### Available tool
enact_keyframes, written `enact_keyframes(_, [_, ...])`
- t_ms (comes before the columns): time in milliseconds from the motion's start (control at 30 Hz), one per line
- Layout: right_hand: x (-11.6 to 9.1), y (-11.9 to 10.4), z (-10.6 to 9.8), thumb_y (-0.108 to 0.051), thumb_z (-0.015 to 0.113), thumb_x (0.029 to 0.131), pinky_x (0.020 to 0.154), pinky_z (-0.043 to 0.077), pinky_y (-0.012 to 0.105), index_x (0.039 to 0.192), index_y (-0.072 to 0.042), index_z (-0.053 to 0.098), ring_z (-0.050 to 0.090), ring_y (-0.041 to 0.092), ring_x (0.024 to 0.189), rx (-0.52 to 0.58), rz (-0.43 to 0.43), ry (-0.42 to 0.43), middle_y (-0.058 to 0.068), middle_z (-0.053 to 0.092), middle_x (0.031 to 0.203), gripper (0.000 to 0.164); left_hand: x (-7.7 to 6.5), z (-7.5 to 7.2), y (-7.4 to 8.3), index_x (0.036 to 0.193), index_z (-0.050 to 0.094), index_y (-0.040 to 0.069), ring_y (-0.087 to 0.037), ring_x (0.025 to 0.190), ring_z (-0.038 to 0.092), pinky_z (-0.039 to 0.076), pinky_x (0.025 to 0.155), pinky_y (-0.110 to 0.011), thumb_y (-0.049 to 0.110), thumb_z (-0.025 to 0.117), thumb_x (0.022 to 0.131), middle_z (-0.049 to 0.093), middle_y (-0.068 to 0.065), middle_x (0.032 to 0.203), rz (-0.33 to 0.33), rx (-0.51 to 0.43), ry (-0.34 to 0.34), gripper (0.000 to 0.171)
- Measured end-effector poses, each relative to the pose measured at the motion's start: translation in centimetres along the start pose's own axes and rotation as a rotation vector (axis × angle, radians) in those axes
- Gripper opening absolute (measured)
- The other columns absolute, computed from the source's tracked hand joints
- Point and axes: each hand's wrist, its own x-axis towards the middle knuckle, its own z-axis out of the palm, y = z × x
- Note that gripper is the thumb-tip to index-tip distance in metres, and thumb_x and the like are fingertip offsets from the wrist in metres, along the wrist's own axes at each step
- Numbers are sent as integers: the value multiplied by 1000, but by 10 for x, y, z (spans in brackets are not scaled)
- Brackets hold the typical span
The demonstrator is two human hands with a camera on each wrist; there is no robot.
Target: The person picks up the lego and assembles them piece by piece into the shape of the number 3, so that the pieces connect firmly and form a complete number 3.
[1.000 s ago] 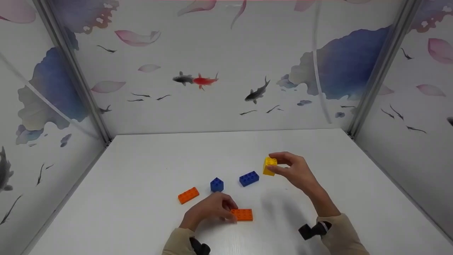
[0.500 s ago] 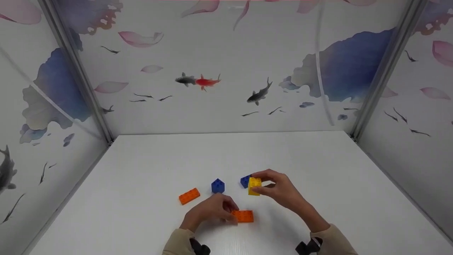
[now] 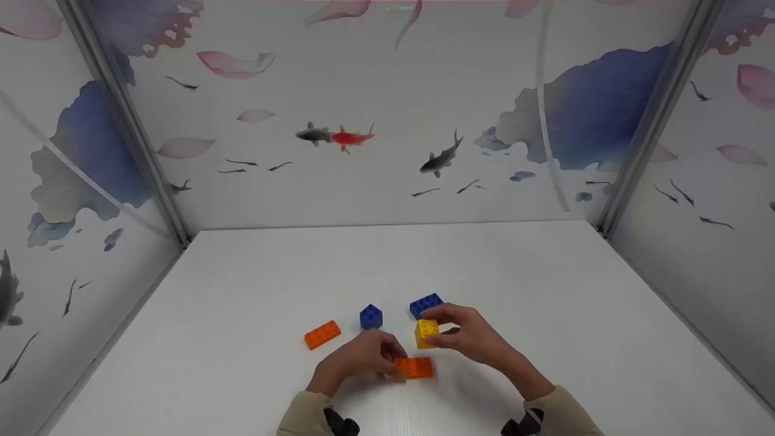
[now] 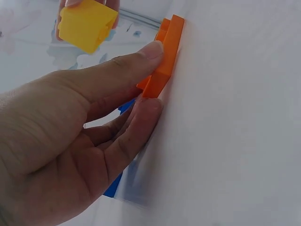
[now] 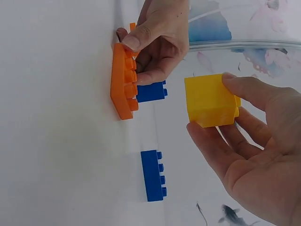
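My left hand (image 3: 361, 357) pinches the left end of a flat orange building brick (image 3: 418, 367) that lies on the white table, studs up. In the left wrist view the thumb and fingertips sit on that orange brick's (image 4: 168, 61) end. Between thumb and fingers, my right hand (image 3: 469, 336) grips a yellow building brick (image 3: 427, 334), held above the table just beyond the orange one. The right wrist view shows the yellow brick's (image 5: 210, 100) smooth side, its studs turned toward the palm.
Behind the hands lie a small blue brick (image 3: 371, 317) and a longer blue brick (image 3: 425, 305). A second orange brick (image 3: 323, 335) lies left of my left hand. White panels (image 3: 363, 200) printed with fish and petals wall the table (image 3: 272, 260) at the back and sides.
My right hand has brought the yellow brick left and toward me, from beside the longer blue brick to near the held orange brick. My left hand has stayed in place.
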Motion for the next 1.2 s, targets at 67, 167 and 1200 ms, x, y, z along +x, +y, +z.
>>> enact_keyframes(67, [1,1,2,-30,77,88,96,58,39,125,-8,67,63,26,113,-3,5,-14,8,68,121,43,-1,-1,1,100,76,18,-15,74,60,57,74,-30,20,84,81,71,3,89,5,-4,3,20])
enact_keyframes(167, [2,3,5,-33,77,87,94,58,36,122,-11,68,64,25,111,-16,13,-31,7,69,120,43,-1,-1,0,100,76,18,-15,75,60,57,74,-30,20,83,82,71,3,89,2,-1,1,19])
enact_keyframes(1200, [2,9,18,-22,82,83,93,59,39,111,-17,70,65,19,101,-76,112,-134,3,71,114,31,2,-1,-6,100,76,20,-15,75,59,56,74,-28,21,83,82,70,3,88,-2,2,8,19])
